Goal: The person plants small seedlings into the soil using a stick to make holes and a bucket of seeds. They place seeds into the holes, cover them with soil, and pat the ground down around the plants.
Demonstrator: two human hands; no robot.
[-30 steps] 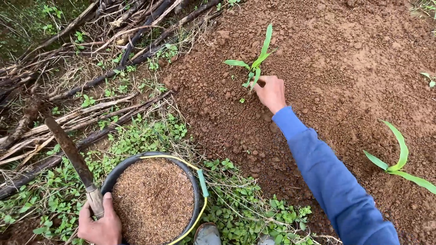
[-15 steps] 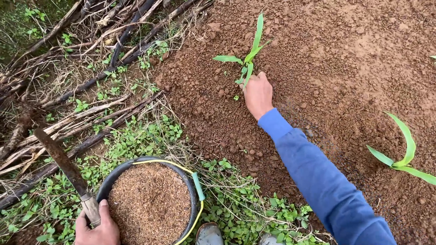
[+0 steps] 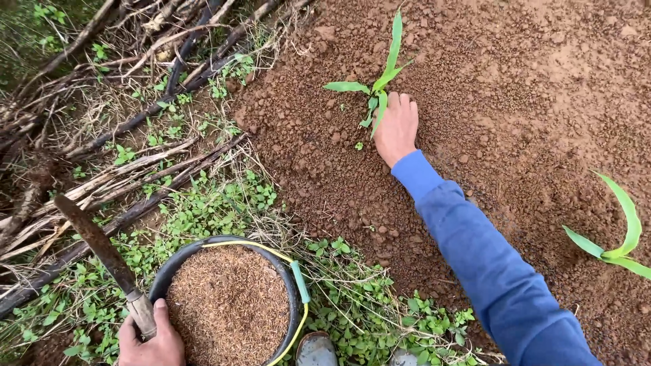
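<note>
Soil (image 3: 515, 95), reddish-brown and crumbly, fills the upper right of the view, and the right hand (image 3: 397, 129) is laid flat on it, fingers together and extended, nothing gripped. The hand is pressed against the base of a small green seedling (image 3: 380, 81), which stands upright with its leaves spread above the knuckles. A blue sleeve (image 3: 488, 264) is seen running from that wrist to the lower right corner. The left hand (image 3: 150, 339) is closed around the pale handle of a rusty long-bladed knife (image 3: 98, 244), whose blade is tilted up and to the left. Just beside that hand a black bucket (image 3: 178, 264) with a yellow and green handle is set among low weeds (image 3: 224, 203), filled with brown husk-like material (image 3: 227, 305). A second seedling (image 3: 620, 237) is seen at the right edge, well apart from both hands
</note>
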